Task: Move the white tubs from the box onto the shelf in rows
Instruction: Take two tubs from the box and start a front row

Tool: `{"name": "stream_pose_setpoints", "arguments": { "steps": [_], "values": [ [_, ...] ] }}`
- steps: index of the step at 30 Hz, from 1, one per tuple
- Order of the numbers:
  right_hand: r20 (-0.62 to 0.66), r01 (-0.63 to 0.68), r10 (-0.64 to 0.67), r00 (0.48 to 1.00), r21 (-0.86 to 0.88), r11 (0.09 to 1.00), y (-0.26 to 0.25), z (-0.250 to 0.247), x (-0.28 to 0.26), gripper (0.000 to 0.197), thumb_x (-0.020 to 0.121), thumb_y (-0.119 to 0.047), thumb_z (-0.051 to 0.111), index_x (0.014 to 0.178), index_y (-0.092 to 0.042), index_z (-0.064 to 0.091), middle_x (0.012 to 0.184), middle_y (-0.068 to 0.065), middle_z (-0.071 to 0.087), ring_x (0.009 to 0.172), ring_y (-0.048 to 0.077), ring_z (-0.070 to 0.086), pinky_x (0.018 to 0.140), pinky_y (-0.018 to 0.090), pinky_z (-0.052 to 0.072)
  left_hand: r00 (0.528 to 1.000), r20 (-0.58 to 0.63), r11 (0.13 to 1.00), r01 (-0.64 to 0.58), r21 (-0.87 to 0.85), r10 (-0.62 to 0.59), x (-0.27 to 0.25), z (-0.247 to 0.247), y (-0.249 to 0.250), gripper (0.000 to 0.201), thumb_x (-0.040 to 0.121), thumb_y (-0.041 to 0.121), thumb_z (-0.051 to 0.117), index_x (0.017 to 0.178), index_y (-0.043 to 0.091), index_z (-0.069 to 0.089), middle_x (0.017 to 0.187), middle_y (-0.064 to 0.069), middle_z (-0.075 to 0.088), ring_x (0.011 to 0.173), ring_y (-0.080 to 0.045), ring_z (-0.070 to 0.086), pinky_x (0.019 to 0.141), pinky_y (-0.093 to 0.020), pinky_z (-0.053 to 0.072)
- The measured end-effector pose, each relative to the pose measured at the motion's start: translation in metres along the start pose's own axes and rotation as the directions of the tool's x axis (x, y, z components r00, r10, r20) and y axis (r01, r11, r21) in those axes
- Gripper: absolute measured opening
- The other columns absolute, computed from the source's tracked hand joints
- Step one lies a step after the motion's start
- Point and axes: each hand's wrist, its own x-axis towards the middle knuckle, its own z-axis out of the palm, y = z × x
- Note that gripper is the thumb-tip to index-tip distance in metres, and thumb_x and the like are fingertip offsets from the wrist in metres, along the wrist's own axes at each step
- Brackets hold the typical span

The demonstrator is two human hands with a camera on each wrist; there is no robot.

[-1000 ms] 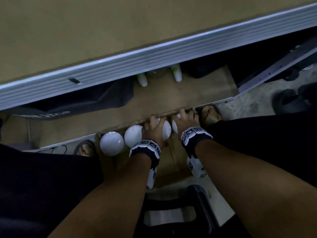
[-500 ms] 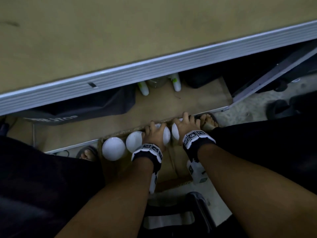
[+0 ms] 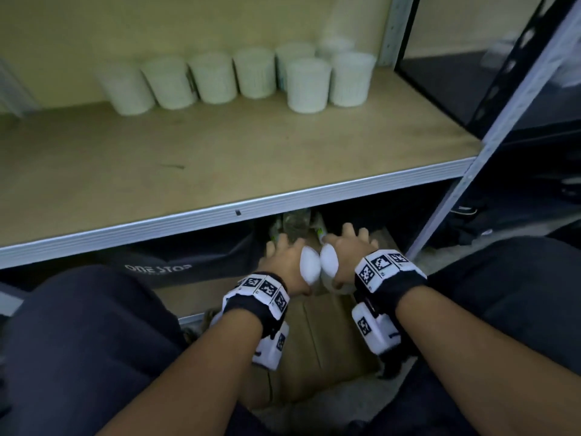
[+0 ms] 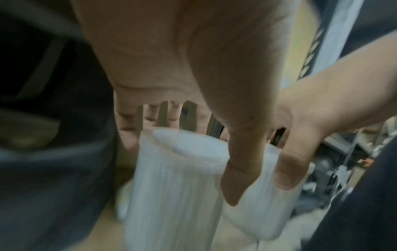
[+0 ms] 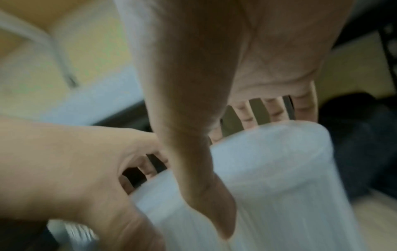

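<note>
We're looking at the big shelf [image 3: 220,158], its tan board running wide across the head view with a pale metal lip along the front. At the back of it stands a row of white tubs [image 3: 217,78], upright, side by side, and two more tubs [image 3: 309,86] sit just in front of that row at its right end. Beside the shelf's right end a grey metal upright [image 3: 471,165] slants down to the floor.

Below the shelf edge, between our knees, there's the cardboard box [image 3: 317,338], its brown flap showing under our wrists. On the lower level, off to the left, a dark bag [image 3: 176,262] with pale lettering.

Now the hands, both out in front, below the shelf lip and above the box. Our left hand [image 3: 287,262] grips one white tub [image 3: 309,265] from above, fingers spread down the far side, thumb pressed on the near wall; the left wrist view shows it plainly, if blurred. Our right hand [image 3: 349,256] grips a second tub [image 3: 329,261] the same way, fingers over the far rim, thumb down the near side. The two tubs touch each other, side by side between the hands. Both wrists wear black bands with white marker blocks [image 3: 382,265].
</note>
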Motion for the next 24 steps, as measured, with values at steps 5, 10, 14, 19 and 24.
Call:
{"name": "stream_pose_setpoints", "arguments": {
  "steps": [5, 10, 14, 19, 24],
  "values": [
    [-0.081, 0.028, -0.025, 0.996, 0.031, 0.999, -0.009, -0.063, -0.046, 0.085, 0.060, -0.037, 0.081, 0.134, -0.033, 0.038, 0.135, 0.008, 0.030, 0.125, 0.039, 0.032, 0.101, 0.051, 0.037, 0.987, -0.130, 0.996, -0.092, -0.003, 0.090, -0.047, -0.063, 0.012, 0.085, 0.056, 0.042, 0.078, 0.130, 0.033, 0.037, 0.121, -0.006, 0.034, 0.116, -0.033, 0.035, 0.092, -0.048, 0.046],
    [-0.237, 0.125, -0.096, 0.967, 0.108, 0.986, -0.015, -0.116, -0.090, 0.091, 0.057, -0.037, 0.082, 0.134, -0.034, 0.034, 0.130, 0.005, 0.036, 0.125, 0.036, 0.034, 0.096, 0.045, 0.038, 0.945, -0.296, 0.985, -0.164, -0.051, 0.142, -0.094, -0.119, 0.015, 0.083, 0.056, 0.043, 0.080, 0.130, 0.033, 0.045, 0.121, -0.007, 0.045, 0.117, -0.030, 0.042, 0.094, -0.033, 0.040],
    [-0.393, 0.244, -0.142, 0.909, 0.226, 0.943, -0.023, -0.147, -0.108, 0.083, 0.056, -0.035, 0.080, 0.125, -0.029, 0.035, 0.125, 0.002, 0.042, 0.114, 0.027, 0.037, 0.094, 0.038, 0.039, 0.895, -0.424, 0.984, -0.173, -0.043, 0.139, -0.119, -0.159, 0.013, 0.083, 0.056, 0.044, 0.080, 0.131, 0.032, 0.047, 0.126, -0.005, 0.051, 0.119, -0.026, 0.045, 0.093, -0.031, 0.039],
    [-0.502, 0.359, -0.190, 0.844, 0.263, 0.895, -0.043, -0.168, -0.097, 0.068, 0.060, -0.034, 0.079, 0.120, -0.027, 0.047, 0.129, 0.001, 0.039, 0.122, 0.024, 0.035, 0.103, 0.039, 0.039, 0.852, -0.520, 0.992, -0.106, -0.069, 0.055, -0.122, -0.191, -0.003, 0.081, 0.057, 0.044, 0.081, 0.131, 0.032, 0.050, 0.124, -0.004, 0.049, 0.119, -0.026, 0.044, 0.090, -0.030, 0.038],
    [-0.541, 0.431, -0.212, 0.814, 0.315, 0.846, -0.062, -0.170, -0.061, 0.066, 0.062, -0.032, 0.077, 0.123, -0.027, 0.053, 0.131, 0.000, 0.037, 0.125, 0.025, 0.037, 0.108, 0.038, 0.037, 0.831, -0.555, 0.988, -0.060, -0.142, -0.029, -0.104, -0.201, -0.025, 0.078, 0.057, 0.044, 0.082, 0.129, 0.028, 0.054, 0.129, -0.002, 0.050, 0.124, -0.024, 0.042, 0.095, -0.030, 0.038]
  ]
}}
